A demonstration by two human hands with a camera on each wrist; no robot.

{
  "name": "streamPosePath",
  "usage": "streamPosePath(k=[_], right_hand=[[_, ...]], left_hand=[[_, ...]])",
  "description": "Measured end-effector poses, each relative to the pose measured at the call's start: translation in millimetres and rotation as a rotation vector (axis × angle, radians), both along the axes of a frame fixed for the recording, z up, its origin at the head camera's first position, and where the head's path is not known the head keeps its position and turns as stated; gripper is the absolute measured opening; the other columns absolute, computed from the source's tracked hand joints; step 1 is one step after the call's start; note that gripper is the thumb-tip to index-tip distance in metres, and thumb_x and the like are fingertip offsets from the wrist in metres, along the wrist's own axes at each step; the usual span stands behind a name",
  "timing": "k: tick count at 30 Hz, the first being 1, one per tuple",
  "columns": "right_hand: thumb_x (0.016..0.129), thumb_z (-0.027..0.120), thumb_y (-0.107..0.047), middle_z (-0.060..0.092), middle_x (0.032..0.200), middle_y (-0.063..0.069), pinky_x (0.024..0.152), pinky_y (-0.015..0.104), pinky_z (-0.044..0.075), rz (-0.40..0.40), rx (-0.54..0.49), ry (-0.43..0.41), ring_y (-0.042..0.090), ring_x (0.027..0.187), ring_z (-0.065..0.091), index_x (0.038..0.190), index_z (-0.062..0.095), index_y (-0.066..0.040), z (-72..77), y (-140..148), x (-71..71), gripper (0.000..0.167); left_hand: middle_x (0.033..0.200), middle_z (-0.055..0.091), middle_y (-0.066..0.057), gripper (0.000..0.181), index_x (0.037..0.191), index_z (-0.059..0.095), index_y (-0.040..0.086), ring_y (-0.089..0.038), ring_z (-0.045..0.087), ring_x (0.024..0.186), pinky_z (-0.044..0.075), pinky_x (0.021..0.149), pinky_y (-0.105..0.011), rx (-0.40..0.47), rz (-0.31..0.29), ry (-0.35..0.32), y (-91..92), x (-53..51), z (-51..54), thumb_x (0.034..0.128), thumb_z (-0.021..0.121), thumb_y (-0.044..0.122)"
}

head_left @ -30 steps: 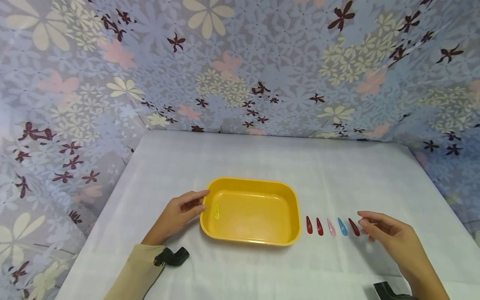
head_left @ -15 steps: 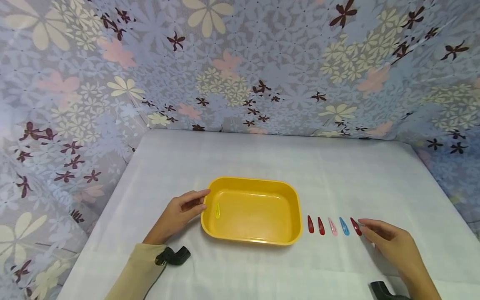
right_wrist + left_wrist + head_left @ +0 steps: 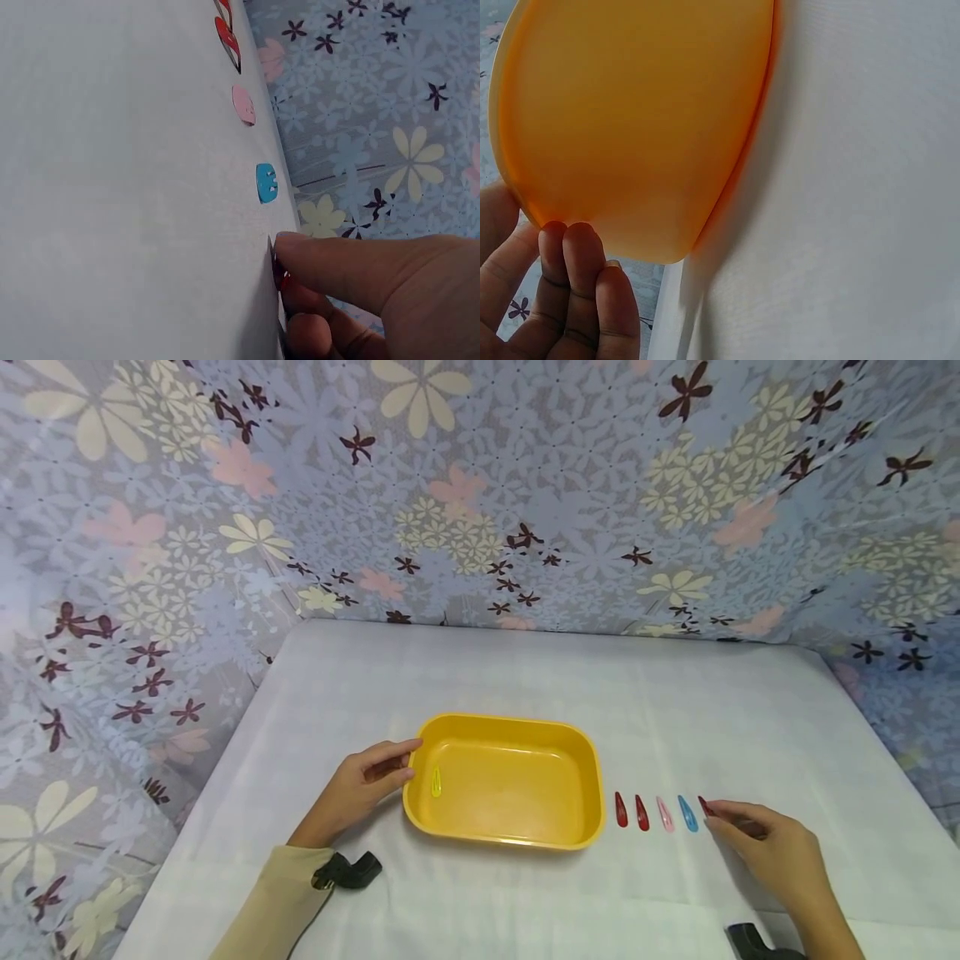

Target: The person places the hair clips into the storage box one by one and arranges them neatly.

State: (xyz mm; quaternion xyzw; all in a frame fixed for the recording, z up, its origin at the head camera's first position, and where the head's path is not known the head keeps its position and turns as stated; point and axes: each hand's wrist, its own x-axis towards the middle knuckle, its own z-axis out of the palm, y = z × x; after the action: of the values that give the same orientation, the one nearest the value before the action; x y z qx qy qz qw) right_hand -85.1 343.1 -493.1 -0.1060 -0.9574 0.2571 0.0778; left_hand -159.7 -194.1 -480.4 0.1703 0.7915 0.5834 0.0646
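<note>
In the head view a yellow tray [image 3: 502, 785] stands on the white-covered table, with a yellow snap hair clip [image 3: 437, 782] inside near its left end. My left hand [image 3: 367, 787] holds the tray's left rim; the left wrist view shows its fingertips [image 3: 583, 244] against the tray wall. To the right of the tray my right hand [image 3: 772, 843] pinches a dark red hair clip [image 3: 705, 807] between thumb and forefinger, partly covering it. Beside that clip lie a blue hair clip [image 3: 687, 813], a pink hair clip [image 3: 665, 814] and two red hair clips [image 3: 642, 812], in a row.
The white cloth [image 3: 510, 677] covers the table around the tray. Floral fabric [image 3: 480, 493] hangs behind the table and along both sides. A black wrist mount [image 3: 347, 870] sits on the left sleeve, another black mount [image 3: 757, 943] below the right hand.
My right hand has moved left and down onto the rightmost dark red hair clip and now pinches it. My left hand stays at the tray's rim.
</note>
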Motion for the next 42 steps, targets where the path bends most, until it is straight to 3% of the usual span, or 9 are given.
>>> streamPosePath(k=[8,14,20,24,28,35,42], right_hand=[[0.087,0.084,-0.027,0.076,0.094,0.006,0.057,0.021,0.044,0.002,0.025,0.014,0.011,0.071,0.062,0.112,0.080,-0.010,-0.5,-5,-0.3,0.030],[0.085,0.084,-0.017,0.075,0.090,0.007,0.059,0.029,0.044,-0.007,0.063,0.024,0.022,0.075,0.064,0.111,0.079,-0.008,1.2,-11,-0.8,0.028],[0.085,0.084,-0.016,0.074,0.087,0.004,0.057,0.025,0.043,0.036,0.073,0.062,0.015,0.073,0.062,0.111,0.080,-0.011,1.9,-11,0.8,0.026],[0.087,0.083,-0.020,0.074,0.087,0.001,0.057,0.021,0.044,0.077,0.051,0.070,0.003,0.071,0.060,0.111,0.081,-0.014,1.8,-8,2.0,0.024],[0.090,0.081,-0.030,0.075,0.090,0.001,0.059,0.017,0.043,0.074,0.006,0.026,-0.004,0.070,0.056,0.114,0.080,-0.015,1.3,-4,2.2,0.027],[0.091,0.077,-0.044,0.075,0.090,0.000,0.058,0.022,0.041,0.029,-0.052,-0.068,0.005,0.071,0.056,0.117,0.078,-0.012,4.8,-5,2.4,0.041],[0.090,0.075,-0.054,0.074,0.090,-0.004,0.058,0.023,0.038,0.006,-0.097,-0.132,0.009,0.074,0.054,0.116,0.078,-0.017,4.5,-3,3.0,0.045]], left_hand=[[0.118,0.065,-0.008,0.043,0.140,0.064,0.016,-0.024,0.059,0.105,0.053,0.092,-0.023,0.002,-0.005,-0.002,-0.1,0.3,-0.5,0.0983,0.071,0.021],[0.116,0.065,-0.007,0.043,0.140,0.064,0.016,-0.024,0.059,0.103,0.053,0.090,-0.022,0.004,-0.010,0.003,-0.8,-0.2,-0.6,0.0985,0.071,0.020],[0.113,0.064,-0.008,0.042,0.140,0.065,0.016,-0.023,0.057,0.102,0.053,0.090,-0.022,0.005,-0.007,0.008,-0.7,-1.4,-1.8,0.0985,0.071,0.019],[0.115,0.064,-0.007,0.042,0.140,0.065,0.016,-0.024,0.058,0.104,0.053,0.091,-0.022,0.002,-0.005,-0.004,-0.9,-0.7,-2.1,0.0983,0.071,0.020],[0.114,0.064,-0.007,0.042,0.139,0.065,0.018,-0.024,0.058,0.103,0.054,0.090,-0.022,0.007,-0.003,-0.013,-0.9,-0.1,-0.9,0.0981,0.072,0.021],[0.113,0.063,-0.009,0.042,0.140,0.065,0.016,-0.024,0.057,0.102,0.053,0.090,-0.022,0.016,-0.005,-0.005,-1.6,-0.3,-0.6,0.0983,0.071,0.020],[0.113,0.063,-0.009,0.042,0.139,0.065,0.015,-0.023,0.057,0.102,0.053,0.090,-0.022,0.013,-0.006,-0.003,-1.3,-0.2,-1.3,0.0984,0.071,0.019]])
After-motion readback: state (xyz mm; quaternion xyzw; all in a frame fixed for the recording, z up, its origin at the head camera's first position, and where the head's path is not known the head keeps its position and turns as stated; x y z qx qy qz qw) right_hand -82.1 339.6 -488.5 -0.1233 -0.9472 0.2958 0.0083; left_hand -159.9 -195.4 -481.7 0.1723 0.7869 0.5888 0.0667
